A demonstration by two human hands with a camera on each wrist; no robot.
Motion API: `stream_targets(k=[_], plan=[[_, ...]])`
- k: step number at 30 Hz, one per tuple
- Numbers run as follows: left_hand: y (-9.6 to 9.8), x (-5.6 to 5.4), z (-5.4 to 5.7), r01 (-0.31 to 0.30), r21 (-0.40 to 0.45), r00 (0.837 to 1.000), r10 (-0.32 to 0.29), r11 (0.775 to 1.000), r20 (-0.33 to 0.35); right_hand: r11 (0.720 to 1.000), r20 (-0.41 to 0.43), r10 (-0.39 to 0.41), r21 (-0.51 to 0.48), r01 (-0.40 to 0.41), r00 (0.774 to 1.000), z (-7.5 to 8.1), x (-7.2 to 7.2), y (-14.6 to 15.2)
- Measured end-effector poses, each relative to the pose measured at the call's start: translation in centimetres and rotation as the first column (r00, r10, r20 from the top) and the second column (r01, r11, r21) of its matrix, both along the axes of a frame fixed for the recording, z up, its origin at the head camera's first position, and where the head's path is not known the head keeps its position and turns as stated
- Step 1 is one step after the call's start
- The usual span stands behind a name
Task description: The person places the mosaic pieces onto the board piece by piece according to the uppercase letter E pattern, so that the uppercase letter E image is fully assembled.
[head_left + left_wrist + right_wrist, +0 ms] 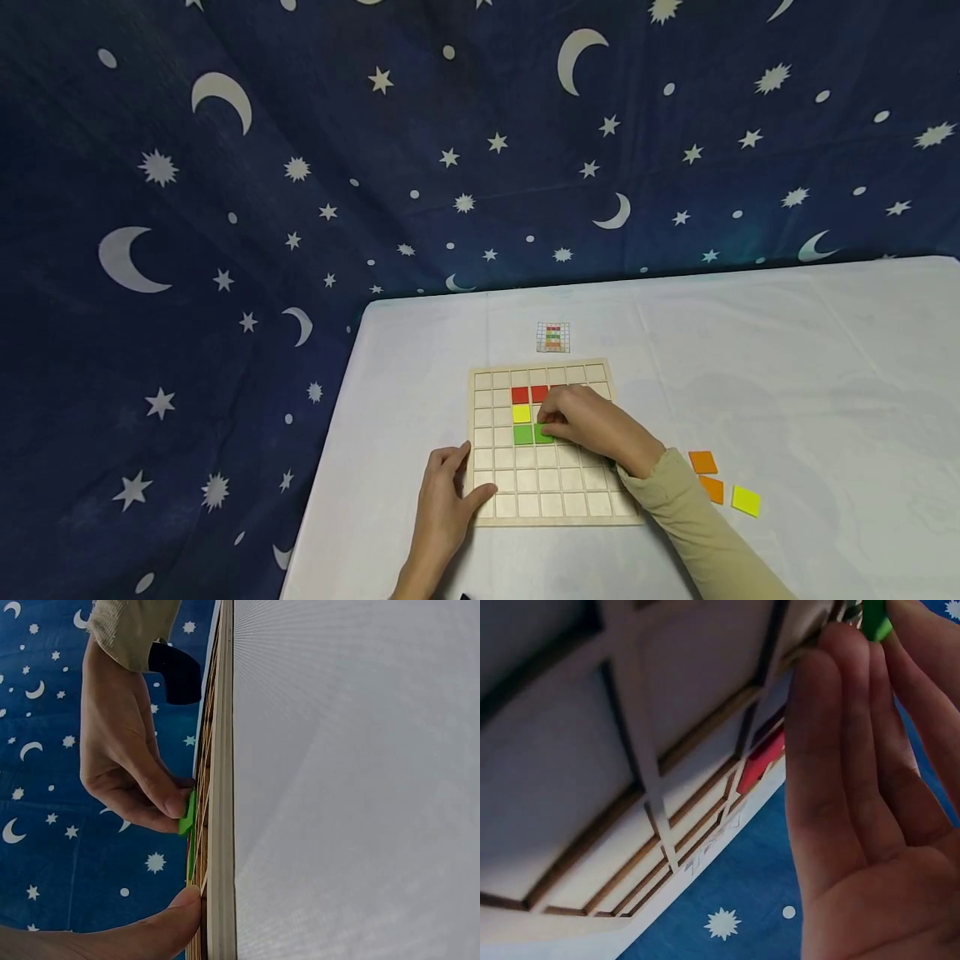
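Observation:
A square wooden grid board lies on the white table. My right hand pinches a green tile over the grid, between thumb and fingertips. In the left wrist view that tile stands tilted at the board's surface. Left of it, another green tile sits in a cell, below a yellow tile and a red tile. A second red tile is in the top coloured row; the hand partly hides more red. My left hand rests at the board's left edge, thumb on its top.
A small printed card with a coloured grid pattern lies behind the board. To the right are two orange tiles, one being the upper orange tile, and a loose yellow tile. A dark blue star-and-moon cloth hangs behind and left.

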State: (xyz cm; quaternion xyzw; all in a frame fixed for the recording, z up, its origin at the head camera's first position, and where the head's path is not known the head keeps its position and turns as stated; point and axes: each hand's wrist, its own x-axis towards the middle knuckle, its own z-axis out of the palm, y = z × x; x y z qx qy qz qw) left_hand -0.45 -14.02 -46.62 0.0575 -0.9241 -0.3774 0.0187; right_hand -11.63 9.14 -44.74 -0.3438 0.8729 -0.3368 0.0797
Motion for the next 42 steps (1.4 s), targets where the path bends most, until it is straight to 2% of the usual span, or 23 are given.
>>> stream_targets(k=[13,23,42], plan=[[0.1,0.1,0.0,0.002,-0.002,1.0,-0.002,1.0,0.004,1.0,0.006,-0.01,0.01,0.01,1.0,-0.1,0.3,0.4],[0.2,0.0,0.1,0.002,-0.012,1.0,-0.002,1.0,0.003,0.999,-0.015,-0.031,0.025,0.032,0.999,0.8,0.7,1.5],[-0.1,-0.1,0.0,-0.001,0.012,1.0,0.001,1.0,-0.004,0.98,-0.013,-0.114,0.162,0.115,0.993,1.5,2.5,6.0]])
